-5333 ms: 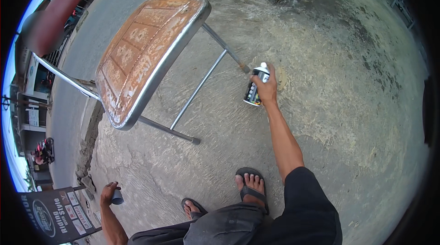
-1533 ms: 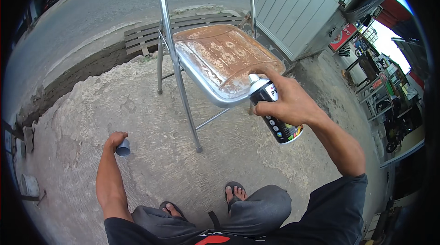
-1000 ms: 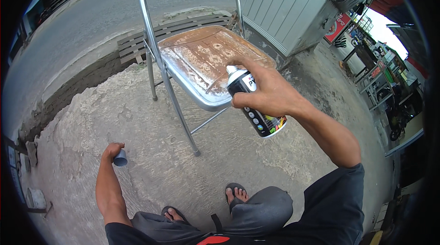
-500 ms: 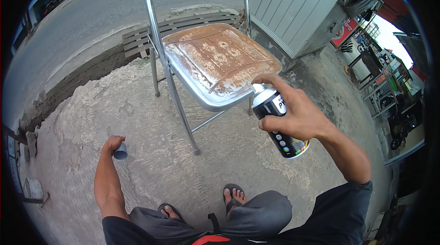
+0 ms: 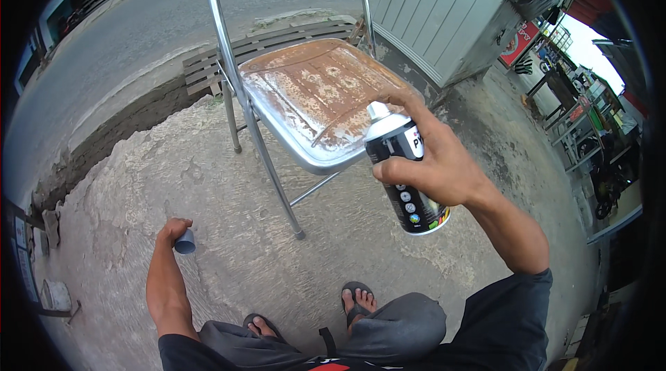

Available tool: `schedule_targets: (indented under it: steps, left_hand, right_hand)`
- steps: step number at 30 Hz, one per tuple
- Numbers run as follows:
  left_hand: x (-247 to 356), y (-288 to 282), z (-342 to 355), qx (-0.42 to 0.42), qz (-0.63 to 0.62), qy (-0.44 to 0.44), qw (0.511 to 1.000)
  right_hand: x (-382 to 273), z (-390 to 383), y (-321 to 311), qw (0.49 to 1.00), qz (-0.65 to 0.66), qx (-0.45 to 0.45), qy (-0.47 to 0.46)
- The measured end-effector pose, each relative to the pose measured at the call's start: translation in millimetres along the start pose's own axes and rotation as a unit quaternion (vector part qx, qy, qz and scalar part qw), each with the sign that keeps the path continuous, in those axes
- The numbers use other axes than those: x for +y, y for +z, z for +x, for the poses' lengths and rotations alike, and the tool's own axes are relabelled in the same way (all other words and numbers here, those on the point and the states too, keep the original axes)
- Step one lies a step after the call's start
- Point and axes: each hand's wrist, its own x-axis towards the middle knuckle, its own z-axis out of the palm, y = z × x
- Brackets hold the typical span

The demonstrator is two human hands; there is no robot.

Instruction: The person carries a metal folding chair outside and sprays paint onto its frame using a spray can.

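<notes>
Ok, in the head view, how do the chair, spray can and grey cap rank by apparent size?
1. Chair
2. Spray can, probably enlarged by nearness to the camera
3. Grey cap

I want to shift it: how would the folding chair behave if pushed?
The folding chair would probably stay stiff, being framed in shiny metal tubing. It may feel light for its size, since its legs are slim. Its feet might catch on the rough concrete.

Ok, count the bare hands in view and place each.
2. The left hand is at lower left, holding a grey-blue cap; the right hand is right of centre, gripping a black-and-white spray can in front of the folding chair. No others show.
</notes>
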Motion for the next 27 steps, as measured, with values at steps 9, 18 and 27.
schedule_targets:
  steps: [9,18,27]
  left_hand:
    - [-16,2,8,-0.011,-0.055,-0.017,0.998]
    - [-53,-10,10,-0.003,0.037,-0.030,0.999]
    - [-26,11,16,0.008,-0.010,-0.015,1.000]
  right_hand:
    - [90,25,-62,0.963,-0.156,0.079,0.207]
    - [136,169,-95,0.967,-0.151,0.181,0.102]
    - [138,264,-75,0.970,-0.157,0.168,0.079]
